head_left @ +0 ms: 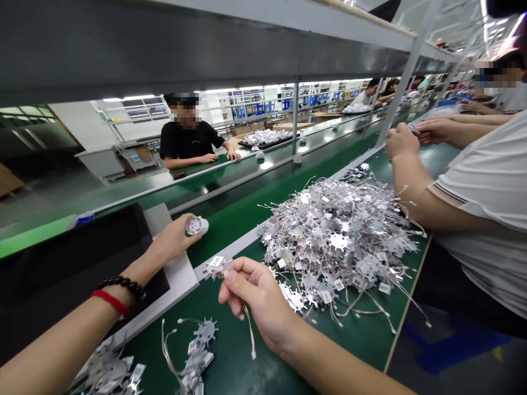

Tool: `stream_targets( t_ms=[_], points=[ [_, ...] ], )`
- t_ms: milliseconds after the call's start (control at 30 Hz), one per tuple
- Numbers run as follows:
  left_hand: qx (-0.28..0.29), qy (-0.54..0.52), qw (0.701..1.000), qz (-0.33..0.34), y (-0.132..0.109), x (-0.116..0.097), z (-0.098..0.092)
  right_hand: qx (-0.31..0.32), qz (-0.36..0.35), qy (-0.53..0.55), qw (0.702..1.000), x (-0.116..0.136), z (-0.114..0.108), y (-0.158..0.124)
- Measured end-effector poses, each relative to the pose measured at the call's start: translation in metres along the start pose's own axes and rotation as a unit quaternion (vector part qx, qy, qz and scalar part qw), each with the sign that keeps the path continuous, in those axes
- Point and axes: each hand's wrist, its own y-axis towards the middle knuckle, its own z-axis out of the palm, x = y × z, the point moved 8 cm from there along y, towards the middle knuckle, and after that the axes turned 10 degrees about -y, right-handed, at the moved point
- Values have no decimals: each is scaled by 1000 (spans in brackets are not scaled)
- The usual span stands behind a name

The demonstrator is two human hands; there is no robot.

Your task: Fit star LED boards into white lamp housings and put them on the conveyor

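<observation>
My left hand (175, 238) reaches out over the conveyor edge and grips a small round white housing (196, 225) by its fingertips. A black bead bracelet and a red cord sit on that wrist. My right hand (257, 296) is closed in a pinch on a small silver star-shaped board (216, 266) with a thin white wire hanging below it. Both hands hover above the green bench (234, 351), just left of a big heap of the same wired silver boards (337, 236).
A black tray (74, 263) lies on the left. Loose boards (197, 351) lie near the front edge. A person in a white shirt (486, 208) works close on the right. Another person in black (189, 140) sits across the green conveyor belt (247, 203).
</observation>
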Motion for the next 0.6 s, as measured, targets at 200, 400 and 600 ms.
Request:
stream_targets(
  t_ms=[200, 400, 600],
  points=[
    [-29, -148, 985, 82, -78, -63, -19, -47, -102, -90, 990, 18, -7, -9],
    [-115, -108, 976, 151, -159, -88, -31, -22, -94, -92, 991, 13, -2, -16],
    [-193, -54, 972, 121, -187, -80, -17, 43, -26, -78, 996, -8, 13, -18]
  ],
)
